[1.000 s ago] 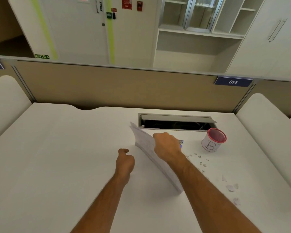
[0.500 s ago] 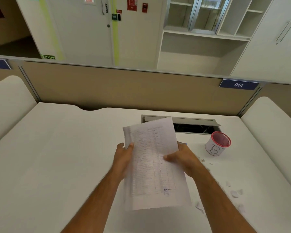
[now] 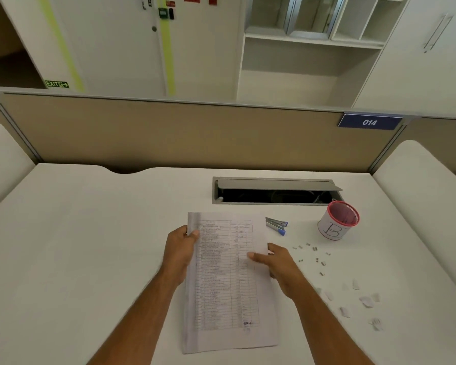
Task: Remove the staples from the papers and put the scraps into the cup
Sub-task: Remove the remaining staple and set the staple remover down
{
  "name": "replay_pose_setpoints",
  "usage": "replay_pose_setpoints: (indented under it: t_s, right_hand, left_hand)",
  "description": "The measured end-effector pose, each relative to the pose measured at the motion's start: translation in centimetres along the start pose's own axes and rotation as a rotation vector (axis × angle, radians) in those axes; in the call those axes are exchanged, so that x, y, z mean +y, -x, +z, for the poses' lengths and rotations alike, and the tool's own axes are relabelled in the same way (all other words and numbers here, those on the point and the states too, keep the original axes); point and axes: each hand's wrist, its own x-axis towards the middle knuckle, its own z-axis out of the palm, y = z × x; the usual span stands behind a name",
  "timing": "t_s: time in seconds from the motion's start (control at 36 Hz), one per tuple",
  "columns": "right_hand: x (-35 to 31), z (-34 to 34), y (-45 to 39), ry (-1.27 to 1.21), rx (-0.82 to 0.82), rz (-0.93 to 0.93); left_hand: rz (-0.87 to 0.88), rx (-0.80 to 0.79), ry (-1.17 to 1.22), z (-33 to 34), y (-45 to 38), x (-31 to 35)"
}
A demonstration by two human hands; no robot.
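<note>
The papers (image 3: 229, 280) are white, printed with a ruled table of dark text. The cup (image 3: 337, 221) is white with a red rim, a red interior and a handwritten black letter B. The staple remover (image 3: 276, 224) is grey with blue tips. The desk (image 3: 90, 233) is white. The far partition (image 3: 169, 135) is beige.

- The left hand (image 3: 181, 250) grips the left edge of the papers (image 3: 227, 280) near their top corner, thumb on the printed face, fingers curled behind.
- The right hand (image 3: 278, 264) holds the papers' right edge about midway down, thumb laid across the face pointing left, fingers tucked under.
- Both bare forearms reach in from below, flanking the papers.
</note>
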Motion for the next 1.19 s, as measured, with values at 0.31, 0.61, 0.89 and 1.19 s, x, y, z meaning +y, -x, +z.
replay_pose_setpoints:
  t_s: [0.31,0.61,0.89,1.19]
  right_hand:
    - [-2.5,-1.8,-7.3,0.701,0.571,-0.219]
    - [-1.8,-2.2,-12.6,1.153,0.539,-0.283]
    - [-2.3,-3.1,-13.2,1.024,0.507,-0.293]
    - [-9.6,-0.2,-9.4,-0.537,0.338,-0.159]
  left_hand:
    - [-0.013,0.0,-0.008,0.6,-1.1,-1.0]
    - [-0.007,-0.02,0.063,1.1,-2.4,-0.7]
    - [-0.042,-0.009,0.054,1.0,-3.1,-0.6]
    - [-0.024,-0.016,0.075,1.5,-0.8,-0.2]
